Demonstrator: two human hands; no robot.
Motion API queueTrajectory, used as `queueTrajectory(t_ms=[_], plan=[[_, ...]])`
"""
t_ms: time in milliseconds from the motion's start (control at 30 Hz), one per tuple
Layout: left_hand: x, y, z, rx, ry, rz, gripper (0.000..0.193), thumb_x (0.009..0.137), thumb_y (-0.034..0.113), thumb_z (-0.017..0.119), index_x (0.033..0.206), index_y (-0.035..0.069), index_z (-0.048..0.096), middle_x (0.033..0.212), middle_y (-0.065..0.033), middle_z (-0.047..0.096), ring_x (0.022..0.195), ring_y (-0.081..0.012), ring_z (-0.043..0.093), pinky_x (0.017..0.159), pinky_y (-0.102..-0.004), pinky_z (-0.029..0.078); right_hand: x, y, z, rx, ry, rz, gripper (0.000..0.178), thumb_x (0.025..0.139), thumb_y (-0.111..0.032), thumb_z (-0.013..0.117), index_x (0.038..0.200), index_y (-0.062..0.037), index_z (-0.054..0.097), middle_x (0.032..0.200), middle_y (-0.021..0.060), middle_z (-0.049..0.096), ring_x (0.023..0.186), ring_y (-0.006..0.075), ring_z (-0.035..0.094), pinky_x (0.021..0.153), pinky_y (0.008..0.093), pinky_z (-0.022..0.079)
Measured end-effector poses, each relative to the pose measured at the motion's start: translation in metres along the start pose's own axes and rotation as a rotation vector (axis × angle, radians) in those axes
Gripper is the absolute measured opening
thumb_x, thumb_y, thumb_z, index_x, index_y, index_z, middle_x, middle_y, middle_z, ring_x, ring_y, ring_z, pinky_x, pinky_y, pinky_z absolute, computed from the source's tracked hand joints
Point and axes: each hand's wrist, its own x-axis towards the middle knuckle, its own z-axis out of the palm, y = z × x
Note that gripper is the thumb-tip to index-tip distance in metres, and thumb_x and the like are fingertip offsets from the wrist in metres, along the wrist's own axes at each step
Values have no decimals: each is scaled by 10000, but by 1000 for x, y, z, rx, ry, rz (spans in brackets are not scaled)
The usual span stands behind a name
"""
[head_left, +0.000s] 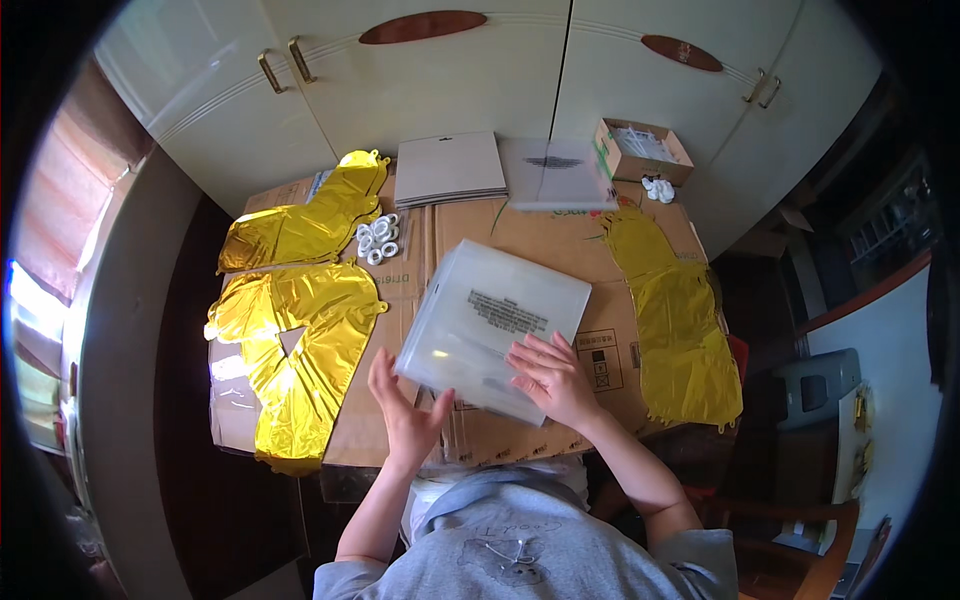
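Note:
A stack of clear plastic bags (470, 345) with dark print lies tilted on the cardboard-covered table in front of me. My right hand (560, 382) rests on its lower right part, fingers stretched out. At its lower left corner is my left hand (408, 418), thumb and fingers apart, with nothing held between them; whether it touches the bags' edge I cannot tell. To the left are two flat gold foil balloons, a farther one (310, 225) and a nearer one (310, 350) shaped like a 4. More flat gold foil (680, 330) lies on the right.
White rings (377, 240) are grouped beside the left foil. Toward the back are a stack of grey-brown cardboard sheets (450, 170), another clear bag (550, 180), and an open box (650, 167) of white sticks. A small white bundle (658, 190) sits by the box. Cabinets (450, 80) stand behind.

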Motion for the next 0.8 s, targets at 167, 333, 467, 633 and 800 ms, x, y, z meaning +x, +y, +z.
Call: queueTrajectory(t_ms=[167,333,467,633,800], plan=[[-7,-10,1,-1079,-246,-535,666,790,173,614,1317,47,226,1255,-186,395,1114,-274,462,898,-362,400,6,-41,-15,-222,73,-87,329,785,-296,597,1035,-83,614,1133,29,568,1146,240,442,988,502,254],[-6,7,9,-1010,-250,-692,186,880,61,468,1041,-28,501,1012,-150,583,952,-232,577,791,-318,484,-2,-68,-15,-194,15,-116,367,797,-329,576,1053,-66,596,1136,55,553,1125,244,454,991,498,244],[0,1,-25,-699,-510,-430,146,880,29,454,961,-52,543,886,-111,625,835,-165,604,754,-284,487,-6,-52,-30,43,65,-2,502,758,-338,628,1142,-33,519,1212,142,477,1151,291,421,975,460,278],[36,23,-81,-397,-1100,35,131,732,-38,555,839,-8,624,752,-109,639,683,-203,630,615,-275,489,-5,-6,-59,746,186,178,925,690,-337,721,1352,-29,153,1367,173,255,1217,283,346,976,414,300],[61,30,-82,-95,-1181,223,159,697,10,599,841,63,641,719,-88,624,649,-233,619,571,-301,489,17,-1,-76,878,-183,100,807,693,-263,732,1322,-53,274,1235,124,458,1039,175,500,848,331,398]])
